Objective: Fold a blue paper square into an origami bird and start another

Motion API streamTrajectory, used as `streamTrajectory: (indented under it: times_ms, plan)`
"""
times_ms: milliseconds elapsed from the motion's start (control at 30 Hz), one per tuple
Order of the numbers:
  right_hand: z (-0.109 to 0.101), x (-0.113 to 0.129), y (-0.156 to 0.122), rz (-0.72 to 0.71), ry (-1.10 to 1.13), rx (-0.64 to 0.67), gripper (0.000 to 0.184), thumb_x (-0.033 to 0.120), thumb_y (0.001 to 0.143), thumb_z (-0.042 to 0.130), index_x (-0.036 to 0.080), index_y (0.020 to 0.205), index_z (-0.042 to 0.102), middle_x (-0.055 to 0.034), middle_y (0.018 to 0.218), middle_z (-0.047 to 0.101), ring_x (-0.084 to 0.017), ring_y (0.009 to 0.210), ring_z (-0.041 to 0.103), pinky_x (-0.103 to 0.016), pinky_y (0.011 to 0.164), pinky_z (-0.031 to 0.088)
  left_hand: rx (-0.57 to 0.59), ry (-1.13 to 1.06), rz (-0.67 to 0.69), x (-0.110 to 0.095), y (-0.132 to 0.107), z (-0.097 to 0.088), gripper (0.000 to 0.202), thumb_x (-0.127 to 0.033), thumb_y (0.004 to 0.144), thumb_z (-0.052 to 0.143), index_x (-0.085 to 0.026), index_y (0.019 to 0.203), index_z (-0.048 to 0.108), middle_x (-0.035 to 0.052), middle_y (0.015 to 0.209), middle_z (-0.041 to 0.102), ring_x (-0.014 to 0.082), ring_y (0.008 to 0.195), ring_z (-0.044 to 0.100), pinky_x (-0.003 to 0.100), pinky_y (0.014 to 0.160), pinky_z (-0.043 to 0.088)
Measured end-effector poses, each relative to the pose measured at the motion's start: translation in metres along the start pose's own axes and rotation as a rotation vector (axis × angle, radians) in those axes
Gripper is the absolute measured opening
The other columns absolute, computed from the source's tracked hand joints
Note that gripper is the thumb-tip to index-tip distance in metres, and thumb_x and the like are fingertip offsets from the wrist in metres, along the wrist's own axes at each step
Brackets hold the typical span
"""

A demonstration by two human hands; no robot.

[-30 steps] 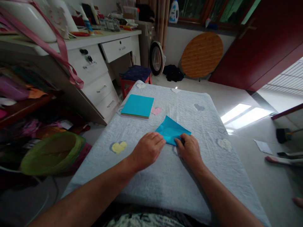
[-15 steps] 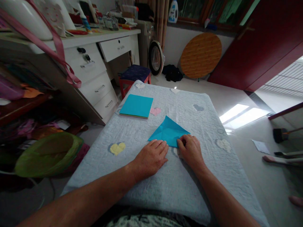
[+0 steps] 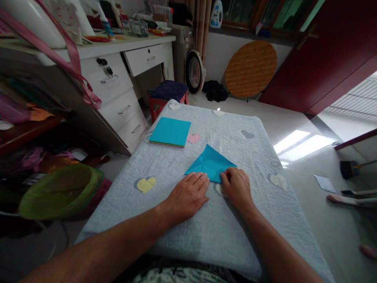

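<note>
Paper [image 3: 210, 161] sat partly under left hand [image 3: 188, 198], fingers [image 3: 201, 184] flat together, right hand [image 3: 238, 188] pinching its edge, on heart-print cloth [image 3: 153, 165], washer [image 3: 181, 44] way back.

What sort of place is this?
Probably a room in a home: a front-loading washing machine, a white desk with drawers and a heart-patterned cloth under the folded paper.

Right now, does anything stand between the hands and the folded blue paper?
Nothing visible does: the left hand rests on the near edge of the folded blue paper, the right hand touches its right part, and the paper stack lies apart, farther off.
</note>
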State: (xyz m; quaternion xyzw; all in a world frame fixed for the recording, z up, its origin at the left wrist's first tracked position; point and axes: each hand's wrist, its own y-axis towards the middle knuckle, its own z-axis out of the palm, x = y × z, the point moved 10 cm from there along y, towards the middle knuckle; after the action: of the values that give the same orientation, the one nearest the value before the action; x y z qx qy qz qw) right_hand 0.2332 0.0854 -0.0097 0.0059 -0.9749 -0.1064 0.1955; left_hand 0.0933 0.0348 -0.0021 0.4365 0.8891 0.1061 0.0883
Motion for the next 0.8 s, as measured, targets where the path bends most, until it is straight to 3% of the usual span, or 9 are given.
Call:
streamTrajectory:
  times_ms: [433, 800]
  plan:
    - [-0.0009, 0.0004, 0.0004, 0.021, -0.045, -0.024, 0.024, 0.030, 0.090, 0.052, 0.022, 0.068, 0.053, -0.0043, 0.070, 0.063, -0.022, 0.071, 0.053, -0.034, 0.071, 0.032, 0.019, -0.035, -0.044, 0.0055, -0.0019, 0.0056, 0.056, -0.043, 0.097, 0.051, -0.006, 0.140, 0.048, 0.0187, 0.146, 0.051, 0.0306, 0.139, 0.044, 0.043, 0.115, 0.036]
    - [-0.0048, -0.0018, -0.0003, 0.036, -0.021, -0.043, 0.021, 0.030, 0.087, 0.053, 0.022, 0.067, 0.052, -0.0037, 0.069, 0.061, -0.021, 0.071, 0.052, -0.034, 0.070, 0.032, 0.043, -0.026, -0.052, 0.0061, -0.0014, 0.0082, 0.054, -0.043, 0.097, 0.052, -0.008, 0.138, 0.051, 0.0161, 0.145, 0.054, 0.0295, 0.137, 0.046, 0.042, 0.114, 0.036]
